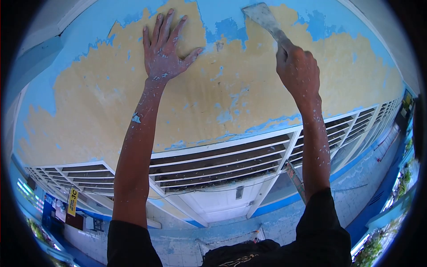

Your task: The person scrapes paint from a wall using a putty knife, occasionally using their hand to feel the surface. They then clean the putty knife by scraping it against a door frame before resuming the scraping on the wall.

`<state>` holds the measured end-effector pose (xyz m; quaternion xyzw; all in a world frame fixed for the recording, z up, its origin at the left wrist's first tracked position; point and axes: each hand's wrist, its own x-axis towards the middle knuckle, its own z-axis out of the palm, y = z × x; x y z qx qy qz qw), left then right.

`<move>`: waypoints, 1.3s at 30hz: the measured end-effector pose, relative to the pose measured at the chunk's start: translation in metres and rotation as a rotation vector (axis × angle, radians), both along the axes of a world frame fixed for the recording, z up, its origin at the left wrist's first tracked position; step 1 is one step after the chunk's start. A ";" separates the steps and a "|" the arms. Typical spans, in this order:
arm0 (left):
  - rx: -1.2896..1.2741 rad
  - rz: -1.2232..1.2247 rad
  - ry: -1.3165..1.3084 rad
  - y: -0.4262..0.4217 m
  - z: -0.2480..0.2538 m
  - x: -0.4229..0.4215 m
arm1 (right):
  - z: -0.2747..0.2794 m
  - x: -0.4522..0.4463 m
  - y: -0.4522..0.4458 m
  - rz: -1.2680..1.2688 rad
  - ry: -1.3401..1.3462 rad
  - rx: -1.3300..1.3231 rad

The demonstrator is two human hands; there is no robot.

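Observation:
My left hand point(165, 55) lies flat against the wall with its fingers spread, resting on a bare tan patch point(129, 93). In my right hand point(299, 71) is a paint scraper point(262, 18), gripped by its handle with the fist closed. Its broad, paint-smeared blade points up and left, at the ragged border between the tan surface and the blue paint point(224, 30). Whether the blade edge touches the wall I cannot tell. Small blue paint flakes point(136, 118) stick to both forearms and hands.
Below the tan area runs a row of white louvred vents point(218, 160), above a white door point(222, 202). A yellow sign point(72, 202) marked 3C hangs at lower left. Far below lies a tiled floor point(178, 253) with pale debris. Plants point(373, 249) line the right side.

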<state>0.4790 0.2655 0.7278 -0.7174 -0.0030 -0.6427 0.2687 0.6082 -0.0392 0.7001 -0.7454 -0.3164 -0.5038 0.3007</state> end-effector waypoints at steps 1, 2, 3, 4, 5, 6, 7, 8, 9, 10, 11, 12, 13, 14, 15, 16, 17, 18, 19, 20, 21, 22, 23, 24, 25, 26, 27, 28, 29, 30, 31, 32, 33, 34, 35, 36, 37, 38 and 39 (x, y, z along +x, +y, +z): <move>-0.003 -0.008 0.004 0.000 0.000 0.000 | -0.006 -0.003 -0.003 -0.003 -0.005 -0.007; -0.006 -0.015 0.002 0.000 0.000 -0.001 | -0.014 -0.007 -0.004 -0.008 0.023 -0.017; -0.001 -0.027 -0.010 0.001 0.001 -0.001 | -0.021 -0.010 -0.006 -0.012 0.040 -0.027; 0.005 -0.038 -0.021 0.001 0.001 0.000 | -0.022 -0.011 -0.006 -0.015 0.058 -0.036; 0.012 -0.050 -0.018 0.001 0.000 0.000 | -0.016 -0.015 -0.005 -0.028 0.001 -0.031; 0.009 -0.040 -0.011 0.000 0.000 0.000 | -0.008 -0.013 -0.001 -0.022 -0.019 -0.018; 0.004 -0.031 -0.006 0.000 0.001 -0.001 | 0.003 -0.009 0.005 -0.017 -0.040 -0.006; -0.003 -0.021 0.001 -0.001 0.001 -0.001 | 0.010 -0.005 0.007 -0.012 -0.060 0.003; -0.006 -0.020 0.002 -0.001 0.000 -0.001 | 0.011 -0.002 0.008 -0.011 -0.051 -0.003; -0.007 -0.018 0.004 -0.001 0.000 -0.001 | 0.011 0.001 0.009 -0.010 -0.042 -0.008; -0.006 -0.017 0.006 0.000 0.000 -0.001 | 0.009 0.002 0.009 -0.010 -0.032 -0.010; -0.006 -0.018 0.013 0.000 0.000 -0.002 | 0.000 0.000 0.007 -0.007 -0.021 -0.011; -0.007 -0.020 0.015 0.000 -0.001 -0.002 | -0.014 -0.005 0.003 -0.003 -0.015 -0.014; -0.010 -0.020 0.002 0.000 0.000 -0.001 | -0.015 -0.009 0.001 0.002 -0.023 -0.018; -0.009 -0.016 -0.014 0.001 0.002 -0.001 | -0.007 -0.010 0.003 0.007 -0.034 -0.007; -0.007 -0.012 -0.014 0.001 0.000 -0.001 | -0.001 -0.013 0.005 0.011 -0.030 0.004; -0.005 -0.011 -0.015 0.000 0.000 -0.001 | 0.005 -0.015 0.007 0.014 -0.025 0.017; -0.009 -0.004 -0.008 -0.001 0.001 -0.001 | 0.014 -0.011 0.011 0.013 -0.036 0.019; -0.017 0.003 0.001 -0.002 0.000 -0.002 | 0.024 -0.004 0.016 0.013 -0.044 0.019; -0.023 0.011 0.008 -0.003 0.001 -0.002 | 0.030 0.000 0.018 0.013 -0.055 0.020; -0.023 0.011 0.007 -0.003 0.001 -0.002 | 0.026 0.001 0.017 0.012 -0.060 0.014; -0.023 0.012 0.009 -0.002 0.001 -0.002 | 0.018 0.002 0.015 0.010 -0.063 0.007; -0.024 0.013 0.006 -0.002 0.000 -0.002 | 0.011 0.001 0.014 0.009 -0.071 -0.001; -0.023 0.011 0.008 -0.003 -0.001 -0.002 | 0.003 -0.002 0.012 0.020 -0.033 0.000; -0.022 0.010 0.004 -0.003 -0.001 -0.002 | -0.004 -0.007 0.009 0.032 -0.001 0.000; -0.020 0.013 -0.001 -0.003 0.000 -0.003 | -0.005 -0.010 0.009 0.047 0.029 0.001; -0.020 0.018 -0.002 -0.002 0.000 -0.004 | 0.002 -0.010 0.012 0.051 -0.006 0.007; -0.019 0.019 0.000 -0.002 -0.001 -0.004 | 0.012 -0.011 0.016 0.052 -0.037 0.014; -0.018 0.016 0.002 -0.003 0.000 -0.003 | 0.022 -0.009 0.019 0.048 -0.069 0.020; -0.022 0.018 0.006 -0.004 0.000 -0.002 | 0.029 -0.006 0.023 0.042 -0.058 0.014; -0.027 0.021 0.010 -0.004 0.001 -0.002 | 0.036 -0.002 0.027 0.036 -0.047 0.008; -0.031 0.025 0.015 -0.004 0.000 -0.003 | 0.038 -0.001 0.028 0.032 -0.035 0.001; -0.029 0.023 0.020 -0.005 0.000 -0.003 | 0.032 -0.003 0.026 0.023 -0.038 -0.005; -0.026 0.022 0.020 -0.004 -0.001 -0.003 | 0.022 -0.006 0.024 0.015 -0.046 -0.010; -0.023 0.023 0.014 -0.003 0.000 -0.004 | 0.014 -0.009 0.022 0.009 -0.059 -0.015; -0.028 0.021 0.017 -0.003 0.001 -0.004 | 0.005 -0.011 0.019 0.018 -0.025 -0.031; -0.033 0.020 0.018 -0.003 0.000 -0.004 | -0.004 -0.013 0.016 0.029 0.007 -0.048; -0.037 0.020 0.023 -0.003 0.000 -0.005 | -0.006 -0.017 0.014 0.039 0.042 -0.064; -0.042 0.020 0.017 -0.002 0.000 -0.006 | -0.002 -0.020 0.014 0.024 0.041 -0.063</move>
